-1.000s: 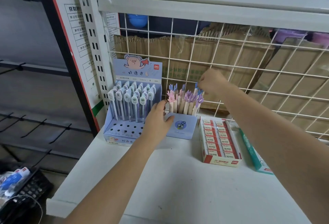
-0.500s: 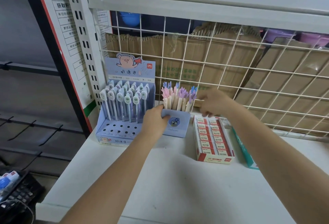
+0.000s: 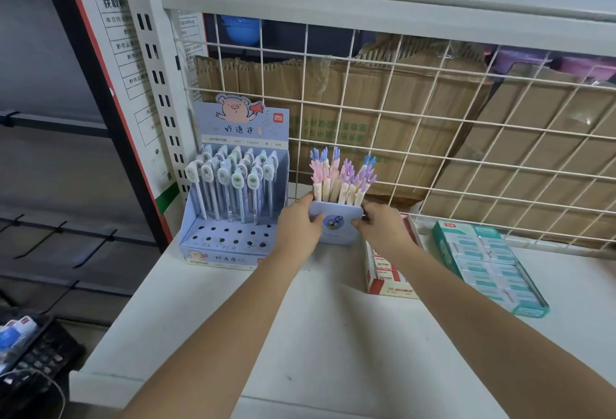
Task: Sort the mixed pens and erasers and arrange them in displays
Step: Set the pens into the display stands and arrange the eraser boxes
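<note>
Lilac pen holder [image 3: 336, 226]: left hand [image 3: 298, 230], right hand [image 3: 383, 231] fingers grasp side edges; eraser box [image 3: 390, 280] just beside.

Head-worn wide view, aimed forward and down. Close over the flat white shelf [image 3: 333, 335], facing the white wire grid [image 3: 400, 115].

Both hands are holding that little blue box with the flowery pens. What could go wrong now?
1. The pens stand tall and lean different ways in the little blue box; if the left hand and right hand tilt it, they might spill.
2. The big pen display stands close on its left; sliding that way could bump it.
3. The right wrist is over the red eraser box and might nudge it.
</note>
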